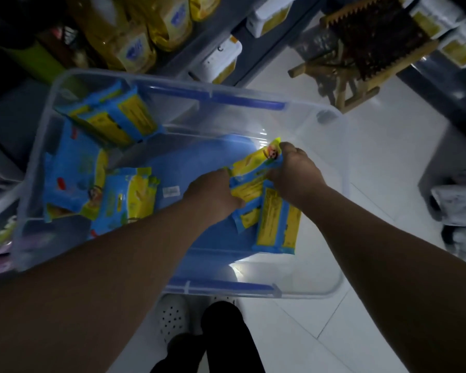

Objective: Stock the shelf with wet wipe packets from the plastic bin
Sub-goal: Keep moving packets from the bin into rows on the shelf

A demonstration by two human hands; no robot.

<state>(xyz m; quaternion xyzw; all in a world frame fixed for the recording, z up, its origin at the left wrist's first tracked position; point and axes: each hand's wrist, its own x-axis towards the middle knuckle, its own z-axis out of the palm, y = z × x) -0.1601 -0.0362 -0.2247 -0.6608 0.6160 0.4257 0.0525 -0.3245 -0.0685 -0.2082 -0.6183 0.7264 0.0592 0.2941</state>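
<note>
While left hand (213,193) and right hand (295,168) grip wet wipe packets (249,172), plastic bin's (293,125) 3 o'clock
person should squeeze evenly, lift level.

Single head view, steeply downward, close over plastic bin (307,125) on floor (388,157).

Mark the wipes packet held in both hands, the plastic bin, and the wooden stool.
held wipes packet (249,166): head view, yellow face between the hands.
plastic bin (226,99): head view, blue handle bar on far rim.
wooden stool (374,39): head view, dark woven seat.
</note>
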